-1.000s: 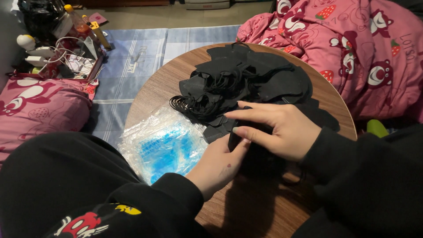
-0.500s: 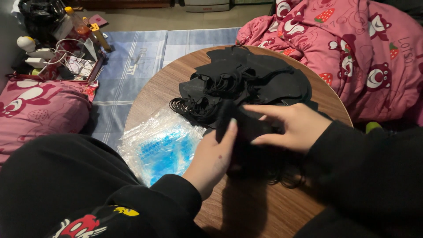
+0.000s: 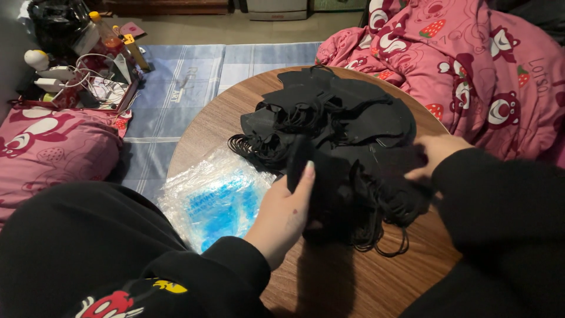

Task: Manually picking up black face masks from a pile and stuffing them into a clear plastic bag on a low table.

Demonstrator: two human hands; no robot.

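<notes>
Round wooden table (image 3: 235, 126), pile of black face masks (image 3: 329, 121) at its twelve o'clock, left hand (image 3: 282, 215) gripping a black mask stack (image 3: 329, 188) at centre, right hand (image 3: 435, 154) touching it at three o'clock, clear plastic packets (image 3: 215, 197) at nine o'clock, pink blanket (image 3: 471, 65) at two o'clock.

Round wood table (image 3: 365, 282): black masks (image 3: 335, 118) piled on top, clear blue packets (image 3: 215, 197) at left edge.
</notes>
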